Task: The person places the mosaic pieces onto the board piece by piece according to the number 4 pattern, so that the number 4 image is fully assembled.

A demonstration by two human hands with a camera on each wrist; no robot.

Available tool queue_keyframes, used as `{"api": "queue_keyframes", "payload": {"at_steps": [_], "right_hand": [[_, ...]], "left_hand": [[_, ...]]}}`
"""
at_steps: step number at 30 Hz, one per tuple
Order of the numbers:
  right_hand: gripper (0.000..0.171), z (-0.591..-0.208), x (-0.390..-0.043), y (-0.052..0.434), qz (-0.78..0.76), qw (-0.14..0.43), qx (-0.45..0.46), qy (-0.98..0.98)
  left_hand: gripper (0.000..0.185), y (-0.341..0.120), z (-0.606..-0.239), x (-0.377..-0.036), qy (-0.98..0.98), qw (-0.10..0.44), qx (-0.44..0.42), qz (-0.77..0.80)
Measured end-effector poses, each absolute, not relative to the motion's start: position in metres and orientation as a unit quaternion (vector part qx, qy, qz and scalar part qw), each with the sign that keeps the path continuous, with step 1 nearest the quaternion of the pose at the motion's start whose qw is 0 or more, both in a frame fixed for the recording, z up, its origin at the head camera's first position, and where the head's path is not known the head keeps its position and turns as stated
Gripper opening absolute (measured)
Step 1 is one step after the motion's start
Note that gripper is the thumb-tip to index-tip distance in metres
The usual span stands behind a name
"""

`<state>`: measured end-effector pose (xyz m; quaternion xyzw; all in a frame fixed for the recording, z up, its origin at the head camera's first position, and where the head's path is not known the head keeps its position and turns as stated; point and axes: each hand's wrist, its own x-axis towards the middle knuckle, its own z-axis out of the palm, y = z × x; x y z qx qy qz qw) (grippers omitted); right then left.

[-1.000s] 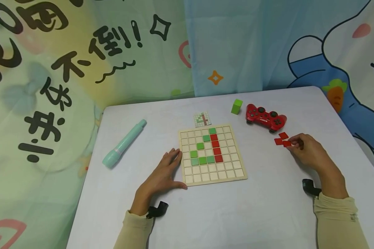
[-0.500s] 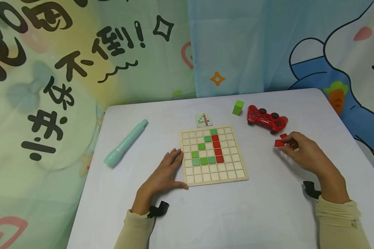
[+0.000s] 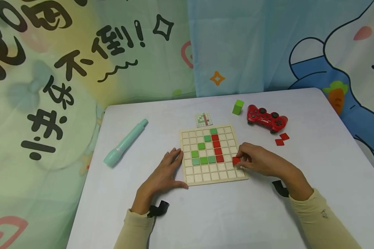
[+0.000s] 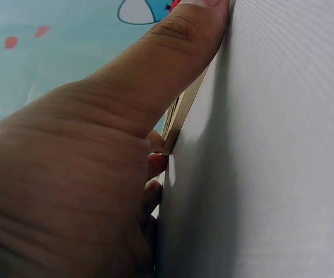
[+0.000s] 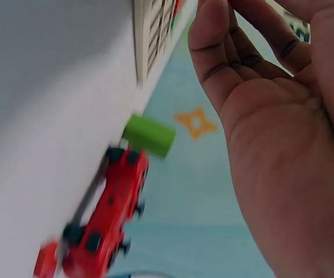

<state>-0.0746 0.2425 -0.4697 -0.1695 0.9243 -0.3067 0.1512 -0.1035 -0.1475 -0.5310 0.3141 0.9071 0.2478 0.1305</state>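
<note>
My left hand [image 3: 163, 173] rests at the left side of a square wooden grid board [image 3: 206, 178], its fingers on the edge and its thumb at the near left corner. In the left wrist view the thumb lies along the board's edge [image 4: 187, 110]. My right hand [image 3: 265, 160] pinches a red square tile [image 3: 236, 160] over the board's right-hand cells. Red tiles [image 3: 217, 151] form a column on the board, and green tiles [image 3: 201, 146] run in a slanting line and a row beside it. Two loose red tiles [image 3: 279, 142] lie right of the board.
A small pattern card [image 3: 204, 119] lies just behind the board. Farther right stand a green block [image 3: 238, 107] and a red game controller [image 3: 266, 118]. To the left lies a long teal stick-shaped object [image 3: 124, 143] with one wider end. A printed curtain [image 3: 227, 45] hangs behind the table.
My right hand has picked up a red tile from the loose ones and carried it left to over the board. The left hand has stayed in place.
</note>
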Motion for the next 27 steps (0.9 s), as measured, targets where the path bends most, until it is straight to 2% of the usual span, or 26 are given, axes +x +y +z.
{"api": "queue_keyframes", "payload": {"at_steps": [6, 12, 27], "right_hand": [[0.02, -0.48, -0.08, 0.214, -0.312, 0.175, -0.215, 0.909], [0.019, -0.486, -0.083, 0.198, -0.285, 0.159, -0.244, 0.913], [0.02, -0.491, -0.088, 0.192, -0.267, 0.146, -0.266, 0.915]], "left_hand": [[0.131, -0.147, -0.533, -0.105, 0.907, 0.13, 0.315, 0.246], [0.132, -0.148, -0.533, -0.105, 0.911, 0.133, 0.312, 0.236], [0.132, -0.147, -0.532, -0.106, 0.91, 0.131, 0.316, 0.234]]}}
